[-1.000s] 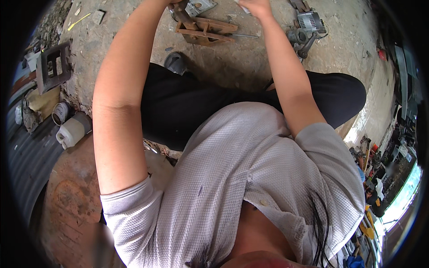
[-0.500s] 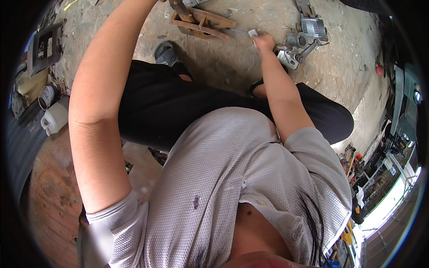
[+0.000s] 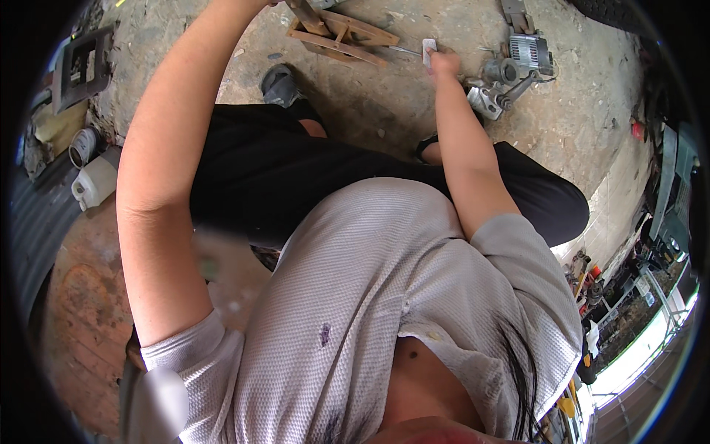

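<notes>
At the top, my right hand [image 3: 444, 63] is closed on a thin metal rod [image 3: 405, 50] with a pale, flat grip [image 3: 429, 52]. The rod points left to the end of a rusty brown metal frame [image 3: 344, 37]; whether it touches is too small to tell. A thick rusty bar [image 3: 307, 16] rises at a slant from the frame's left part. My left hand [image 3: 272, 2] is at the top edge beside that bar. Nearly all of it is cut off, so its fingers and any hold are hidden.
Just right of my right hand lie a finned metal motor part [image 3: 529, 53], a round metal housing [image 3: 501, 71] and a silver bracket [image 3: 484, 101] on the concrete floor [image 3: 592, 103]. A tyre [image 3: 606, 10] is at top right. A white jug [image 3: 95, 183] and a can [image 3: 85, 146] stand left.
The view has shifted slightly, moving the floor things a little right. The pale grip in my right hand has turned more upright and sits slightly higher. My left arm keeps nearly the same pose.
</notes>
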A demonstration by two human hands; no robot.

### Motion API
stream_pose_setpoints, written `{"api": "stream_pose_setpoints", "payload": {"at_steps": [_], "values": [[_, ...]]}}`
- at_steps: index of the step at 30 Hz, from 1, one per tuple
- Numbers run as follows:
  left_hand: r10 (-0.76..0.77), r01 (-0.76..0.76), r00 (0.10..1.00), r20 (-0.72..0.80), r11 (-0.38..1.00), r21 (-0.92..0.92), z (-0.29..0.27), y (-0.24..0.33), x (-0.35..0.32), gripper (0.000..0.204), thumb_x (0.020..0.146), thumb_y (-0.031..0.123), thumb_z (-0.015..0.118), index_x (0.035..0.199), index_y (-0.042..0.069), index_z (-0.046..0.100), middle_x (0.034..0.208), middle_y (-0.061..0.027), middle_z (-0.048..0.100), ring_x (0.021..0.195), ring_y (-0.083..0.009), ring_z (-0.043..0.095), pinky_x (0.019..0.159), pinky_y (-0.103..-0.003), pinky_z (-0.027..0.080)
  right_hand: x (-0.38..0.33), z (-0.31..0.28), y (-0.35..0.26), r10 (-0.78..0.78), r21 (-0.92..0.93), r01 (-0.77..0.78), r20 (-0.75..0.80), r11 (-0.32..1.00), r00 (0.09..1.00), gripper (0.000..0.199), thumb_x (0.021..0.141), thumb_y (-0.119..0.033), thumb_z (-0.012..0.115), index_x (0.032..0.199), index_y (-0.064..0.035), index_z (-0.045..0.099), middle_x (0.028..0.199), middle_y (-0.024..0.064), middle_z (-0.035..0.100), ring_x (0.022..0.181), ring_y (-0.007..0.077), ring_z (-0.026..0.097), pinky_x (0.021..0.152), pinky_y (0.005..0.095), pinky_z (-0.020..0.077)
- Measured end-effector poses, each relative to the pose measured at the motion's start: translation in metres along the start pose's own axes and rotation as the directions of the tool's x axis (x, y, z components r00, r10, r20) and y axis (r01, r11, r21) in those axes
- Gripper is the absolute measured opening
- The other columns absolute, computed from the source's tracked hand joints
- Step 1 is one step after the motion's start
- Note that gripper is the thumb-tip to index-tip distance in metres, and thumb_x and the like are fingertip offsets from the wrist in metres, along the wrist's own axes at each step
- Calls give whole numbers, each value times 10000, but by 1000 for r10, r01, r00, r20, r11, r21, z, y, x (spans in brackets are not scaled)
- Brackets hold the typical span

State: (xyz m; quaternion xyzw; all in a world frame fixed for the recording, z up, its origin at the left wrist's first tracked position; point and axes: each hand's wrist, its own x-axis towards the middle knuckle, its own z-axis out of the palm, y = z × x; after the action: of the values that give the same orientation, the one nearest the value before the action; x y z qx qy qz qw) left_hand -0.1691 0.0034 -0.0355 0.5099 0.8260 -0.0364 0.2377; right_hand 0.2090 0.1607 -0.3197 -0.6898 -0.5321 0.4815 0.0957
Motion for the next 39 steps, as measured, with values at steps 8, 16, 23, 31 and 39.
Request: {"api": "stream_pose_setpoints", "payload": {"at_steps": [8,16,23,31,39], "values": [[0,-1,1000,11,998,67,1,4,4,458,824,438,589,959,41,773,958,-212,746,971,-361,720,870,-448,559,-99,29,-105,-624,-332,662,227,672,748,451,880,-350,788,1260,-120,705,1121,133,758,1036,297,733,902,398,565],[4,-10,997,74,996,86,-6,5,2,453,835,442,588,943,45,778,935,-189,754,959,-339,727,866,-438,561,-167,78,-107,-370,-460,665,579,588,727,449,948,-345,683,1358,-168,638,1220,175,699,1151,373,650,986,482,517],[-89,79,977,192,995,57,-15,0,-17,472,803,493,640,892,52,784,847,-167,754,877,-321,738,806,-433,574,-163,83,-102,-381,-463,772,682,435,624,475,938,-309,700,1379,-163,605,1245,156,689,1147,370,648,960,492,521],[221,-201,954,-202,973,113,52,-71,6,694,927,545,602,1260,-64,629,1020,-232,730,932,-300,755,805,-405,573,-185,84,-101,-465,-524,787,636,324,615,297,880,-169,677,1176,-143,683,1065,133,734,1025,338,702,866,479,563],[-46,218,933,356,862,-458,22,7,-79,612,926,459,677,1356,60,501,1205,-109,697,935,-226,740,690,-353,543,-187,68,-75,-410,-465,754,642,463,648,419,837,-292,792,1231,-184,695,1054,135,740,1015,339,701,868,475,554]]}}
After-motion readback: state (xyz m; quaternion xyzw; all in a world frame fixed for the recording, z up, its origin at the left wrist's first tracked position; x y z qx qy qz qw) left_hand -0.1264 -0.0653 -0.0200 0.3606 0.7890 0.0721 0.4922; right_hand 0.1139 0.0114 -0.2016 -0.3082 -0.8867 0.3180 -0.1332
